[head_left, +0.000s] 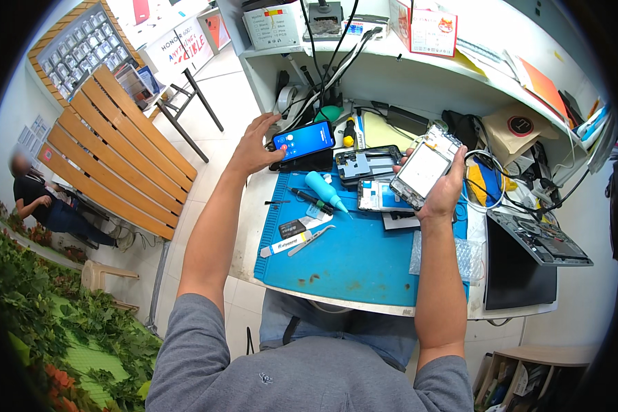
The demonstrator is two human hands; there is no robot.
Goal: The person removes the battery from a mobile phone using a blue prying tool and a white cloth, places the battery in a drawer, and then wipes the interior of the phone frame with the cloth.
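In the upper middle of the frame, the left hand (256, 147) is spreading its fingers at the left end of a phone (305, 139) with a lit blue screen; its thumb is reaching the phone's lower left corner, though I cannot tell whether it is pressing. Right of the middle, the right hand (448, 184) is grasping an opened phone (424, 170), tilted, its pale inner side facing up. Just left of that, a dark phone frame (350, 169) is lying above another opened phone (374, 197). On the blue mat (350, 264) in the centre, a light-blue bottle (325, 189) is lying slantwise beside a dark pen-shaped tool (311, 200), with tweezers (312, 240) resting below. Bubble wrap (436, 259) is covering the mat's right edge, and an open laptop (539, 237) is standing at the right of the frame. At far left, another person (40, 189) is standing near a slatted wooden panel (117, 151).
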